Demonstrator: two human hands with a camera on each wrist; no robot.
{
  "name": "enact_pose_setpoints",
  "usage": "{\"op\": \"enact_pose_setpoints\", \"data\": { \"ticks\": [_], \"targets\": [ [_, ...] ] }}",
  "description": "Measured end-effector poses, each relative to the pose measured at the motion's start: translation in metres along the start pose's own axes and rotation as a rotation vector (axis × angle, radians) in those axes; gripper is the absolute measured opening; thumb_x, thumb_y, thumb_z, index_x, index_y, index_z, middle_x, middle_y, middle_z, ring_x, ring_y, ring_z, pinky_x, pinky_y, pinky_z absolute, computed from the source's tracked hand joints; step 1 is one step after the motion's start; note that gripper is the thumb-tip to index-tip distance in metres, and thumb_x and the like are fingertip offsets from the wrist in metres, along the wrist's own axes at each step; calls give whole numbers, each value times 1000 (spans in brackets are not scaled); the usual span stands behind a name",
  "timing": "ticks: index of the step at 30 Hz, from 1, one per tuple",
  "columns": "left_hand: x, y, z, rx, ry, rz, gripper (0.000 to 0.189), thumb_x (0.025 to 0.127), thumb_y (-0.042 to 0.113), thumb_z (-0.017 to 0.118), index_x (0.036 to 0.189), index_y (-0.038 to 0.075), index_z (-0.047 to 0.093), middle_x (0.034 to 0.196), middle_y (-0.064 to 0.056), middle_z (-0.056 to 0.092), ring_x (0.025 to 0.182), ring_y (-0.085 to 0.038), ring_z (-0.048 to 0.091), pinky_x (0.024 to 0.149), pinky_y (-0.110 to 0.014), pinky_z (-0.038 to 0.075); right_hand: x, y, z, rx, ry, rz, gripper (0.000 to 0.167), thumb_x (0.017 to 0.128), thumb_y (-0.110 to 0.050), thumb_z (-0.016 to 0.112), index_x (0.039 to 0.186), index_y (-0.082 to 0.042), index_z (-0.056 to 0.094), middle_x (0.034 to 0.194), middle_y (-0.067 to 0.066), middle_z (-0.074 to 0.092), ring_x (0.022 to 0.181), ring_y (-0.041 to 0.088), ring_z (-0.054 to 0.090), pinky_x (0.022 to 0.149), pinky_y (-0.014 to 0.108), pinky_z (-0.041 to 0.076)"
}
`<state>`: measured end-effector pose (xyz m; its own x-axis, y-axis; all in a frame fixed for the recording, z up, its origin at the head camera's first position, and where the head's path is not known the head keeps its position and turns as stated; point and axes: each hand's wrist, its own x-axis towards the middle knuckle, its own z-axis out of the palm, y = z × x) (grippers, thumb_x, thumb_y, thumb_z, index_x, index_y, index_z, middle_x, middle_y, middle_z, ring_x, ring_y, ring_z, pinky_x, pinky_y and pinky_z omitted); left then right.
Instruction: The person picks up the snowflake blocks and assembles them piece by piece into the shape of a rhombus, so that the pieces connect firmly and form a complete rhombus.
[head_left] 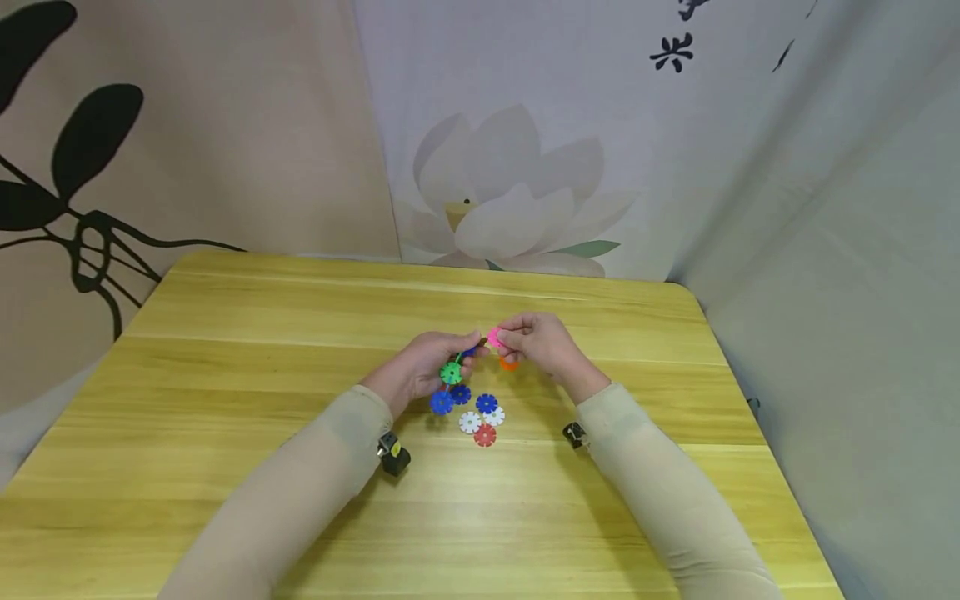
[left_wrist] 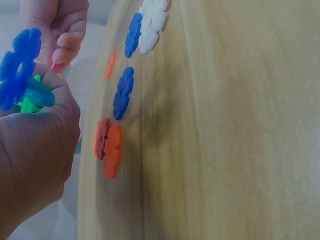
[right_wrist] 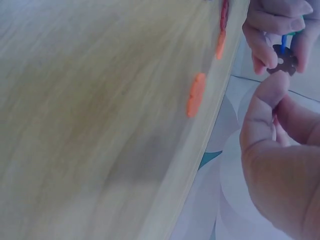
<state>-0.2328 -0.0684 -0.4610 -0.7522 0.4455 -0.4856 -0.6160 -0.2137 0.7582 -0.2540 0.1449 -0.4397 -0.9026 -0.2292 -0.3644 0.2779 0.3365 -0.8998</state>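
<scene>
Over the middle of the table, my left hand [head_left: 429, 360] grips a chain of slotted plastic discs. A green disc [head_left: 451, 372] and a blue disc [head_left: 442, 402] of this chain hang out toward the wrist. At the chain's far end, a brown disc [right_wrist: 286, 61] sits between the left thumb and fingers, joined to a blue piece. My right hand [head_left: 547, 343] pinches a pink disc [head_left: 493, 337] between thumb and fingers, its edge right at the brown disc. In the right wrist view the right fingers hide the pink disc.
Loose discs lie on the table [head_left: 480, 525] below the hands: blue [head_left: 487, 403], white [head_left: 470, 422] and red [head_left: 485, 435]. An orange disc [head_left: 509, 363] lies under the right hand. More orange discs [left_wrist: 113, 151] show near a dark red disc [left_wrist: 103, 139]. A curtain [head_left: 525, 75] hangs behind the table.
</scene>
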Motion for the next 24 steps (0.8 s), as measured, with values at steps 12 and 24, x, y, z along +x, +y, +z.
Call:
{"op": "enact_pose_setpoints", "data": {
  "ticks": [12,24],
  "targets": [
    [3,0,0,29,22,-1,40,114,27,53,137,-5,61,132,-17,68,86,-13,72,79,-22,65,0,-1,0,58,14,52,26,105,-11,70,127,2,70,97,9,75,79,17,72,76,29,66],
    [2,1,-2,-39,-12,-2,40,115,26,52,138,-5,60,118,-15,76,92,-19,81,91,-31,67,-2,1,1,102,15,36,27,104,-10,71,126,6,69,96,10,75,76,15,72,69,24,65]
  ]
}}
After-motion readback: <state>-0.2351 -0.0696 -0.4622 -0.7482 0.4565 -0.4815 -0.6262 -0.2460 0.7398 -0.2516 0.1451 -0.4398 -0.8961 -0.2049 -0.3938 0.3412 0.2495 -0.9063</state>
